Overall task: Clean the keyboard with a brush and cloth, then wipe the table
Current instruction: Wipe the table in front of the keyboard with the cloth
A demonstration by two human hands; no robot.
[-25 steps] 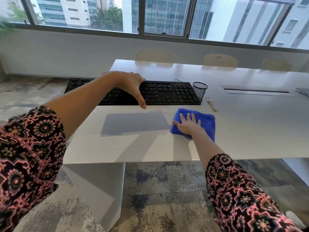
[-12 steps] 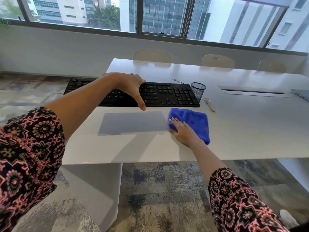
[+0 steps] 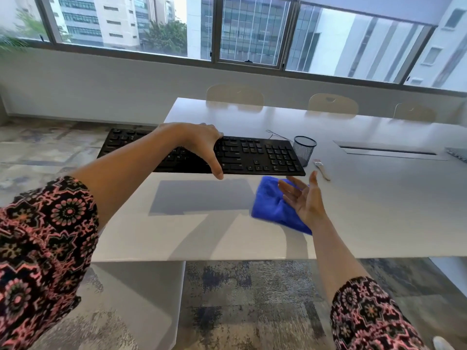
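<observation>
My left hand (image 3: pixel 199 145) grips the black keyboard (image 3: pixel 257 155) from above and holds it raised over the white table (image 3: pixel 379 210); the keyboard's shadow falls on the tabletop below it. The blue cloth (image 3: pixel 270 205) lies on the table in front of the keyboard's right end, its left edge blurred. My right hand (image 3: pixel 303 198) hovers at the cloth's right side, palm turned to the left, fingers spread and holding nothing. A small wooden-handled brush (image 3: pixel 321 168) lies on the table just right of the keyboard.
A black mesh cup (image 3: pixel 304 150) stands by the keyboard's right end, with a thin cable behind it. Farther right are a cable slot (image 3: pixel 389 150) and a laptop corner (image 3: pixel 458 154). Several chairs (image 3: pixel 235 96) line the far side. The near table edge is close to me.
My right hand slid the cloth slightly left, then lifted off it and turned palm sideways with fingers spread. The left hand still holds the keyboard raised.
</observation>
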